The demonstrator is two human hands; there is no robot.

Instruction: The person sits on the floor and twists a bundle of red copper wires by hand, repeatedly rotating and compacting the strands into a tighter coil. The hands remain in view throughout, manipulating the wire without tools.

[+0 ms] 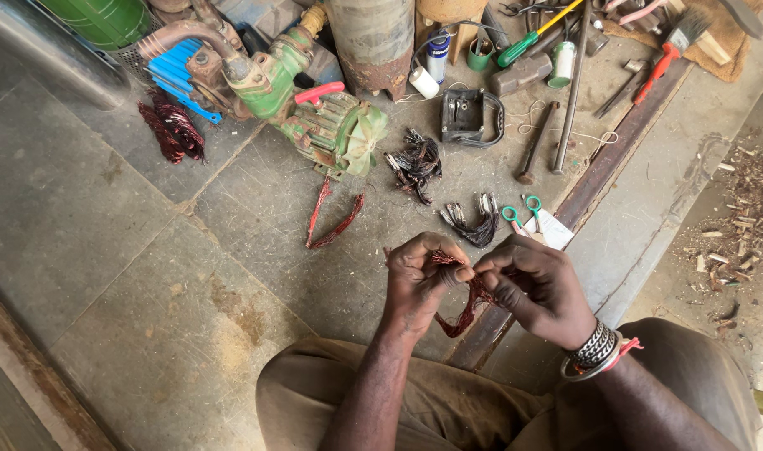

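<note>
Both hands meet over my knees and grip one bundle of reddish copper winding wire (463, 311). My left hand (421, 280) pinches the bundle's upper end, and a loop of it hangs below. My right hand (538, 288), with bracelets at the wrist, pinches the wire just to the right of the left fingers. On the concrete floor ahead lie another reddish wire loop (333, 219), a dark burnt wire bundle (475, 222) and green-handled scissors (523, 210).
A green pump motor (331, 125) with rusty pipes lies at the top centre. Dark wire clumps (416, 165), a red wire coil (172, 129), a hammer (536, 142), a screwdriver (527, 38), a brush (669, 46) and a black casing (469, 117) are scattered behind. A rusty rail (598, 175) runs diagonally.
</note>
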